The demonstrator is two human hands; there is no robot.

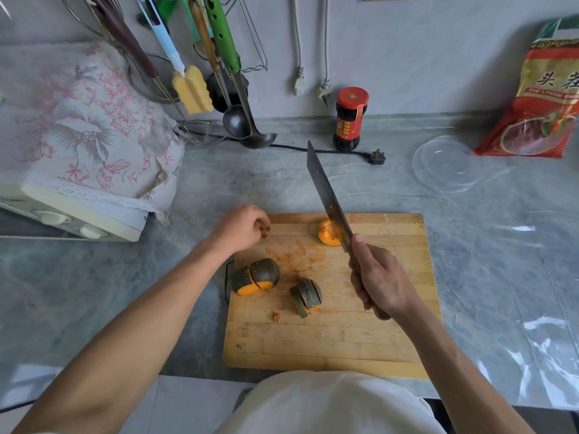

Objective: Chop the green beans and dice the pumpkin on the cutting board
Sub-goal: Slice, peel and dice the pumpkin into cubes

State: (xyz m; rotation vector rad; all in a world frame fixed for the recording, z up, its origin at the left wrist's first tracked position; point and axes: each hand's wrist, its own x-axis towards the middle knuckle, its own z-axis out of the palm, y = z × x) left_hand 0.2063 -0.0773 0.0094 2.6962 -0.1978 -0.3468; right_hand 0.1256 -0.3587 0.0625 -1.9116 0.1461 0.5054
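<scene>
A wooden cutting board (360,339) lies on the grey counter. On its left part sits a green-skinned pumpkin chunk (255,275) with orange flesh, cut through once. Near the middle lie several thin pumpkin slices (307,296) leaning together. Another orange pumpkin piece (327,233) rests at the far edge, partly behind the blade. My right hand (377,278) grips the handle of a cleaver (327,195), its blade pointing away and up over that piece. My left hand (242,228) hovers at the board's far left corner, fingers curled round a small clump of pumpkin pulp (265,231). Orange pulp smears the board. No green beans are visible.
A dark sauce jar (350,119) with a red lid and a black plug and cord (376,158) lie behind the board. A clear plastic lid (446,164) and a red packet (542,98) sit far right. A cloth-covered appliance (87,142) stands left; ladles and utensils (238,120) hang on the wall.
</scene>
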